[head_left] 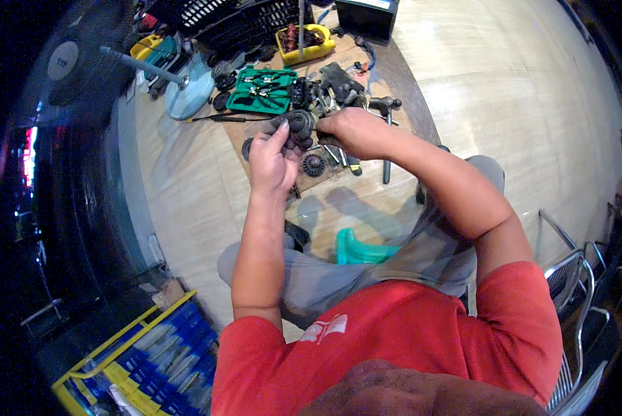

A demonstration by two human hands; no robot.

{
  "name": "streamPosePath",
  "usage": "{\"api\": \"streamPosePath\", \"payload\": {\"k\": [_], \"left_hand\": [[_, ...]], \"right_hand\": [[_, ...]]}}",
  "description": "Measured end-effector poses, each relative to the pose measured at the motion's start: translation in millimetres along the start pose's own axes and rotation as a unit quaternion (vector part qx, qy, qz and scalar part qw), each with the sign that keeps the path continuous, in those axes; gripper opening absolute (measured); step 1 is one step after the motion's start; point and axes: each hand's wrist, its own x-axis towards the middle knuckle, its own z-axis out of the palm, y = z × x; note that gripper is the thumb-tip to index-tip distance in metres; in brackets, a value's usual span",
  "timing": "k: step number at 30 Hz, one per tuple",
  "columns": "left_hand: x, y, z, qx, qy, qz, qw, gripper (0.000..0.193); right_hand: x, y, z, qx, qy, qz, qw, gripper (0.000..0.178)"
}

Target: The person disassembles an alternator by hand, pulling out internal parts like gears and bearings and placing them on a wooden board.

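Observation:
My left hand [275, 156] is closed round a dark, greasy, round machine part [300, 122], held above a low work board. Close to the part's right side, my right hand [356, 132] is curled with its fingers pressed together; what they grip, if anything, I cannot make out. Below the hands lies a dark toothed wheel [314, 165]. A hammer [386, 139] with a dark handle rests right of my right hand. Beyond my left hand, a green tool case [261, 91] lies open with several pliers in it.
A yellow cut-open container [307, 46] holds dark reddish parts behind the tools. At the far left stands a pale round base with a post [189, 87]. Black crates [235, 24] line the back. A green plastic stool [359, 248] is under my legs; a metal chair [574, 291] stands right.

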Motion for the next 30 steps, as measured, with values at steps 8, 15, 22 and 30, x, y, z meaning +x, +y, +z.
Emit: {"api": "streamPosePath", "payload": {"k": [8, 15, 22, 30], "left_hand": [[-10.2, -3.6, 16.9, 0.281, -0.011, -0.117, 0.952, 0.018], [-8.8, -12.4, 13.9, 0.635, -0.067, -0.054, 0.768, 0.022], [-1.9, -25.6, 10.4, 0.462, 0.073, -0.033, 0.883, 0.024], [4.6, -19.1, 5.3, 0.087, 0.077, 0.042, 0.992, 0.02]], "right_hand": [[-4.7, 11.7, -19.8, -0.092, -0.003, -0.012, 0.996, 0.014], [-3.0, 15.1, -15.6, -0.087, 0.036, -0.004, 0.996, 0.013], [-3.1, -1.5, -4.9, 0.005, 0.073, 0.043, 0.996, 0.017], [-2.2, -20.6, 8.0, 0.113, 0.083, 0.099, 0.985, 0.018]]}}
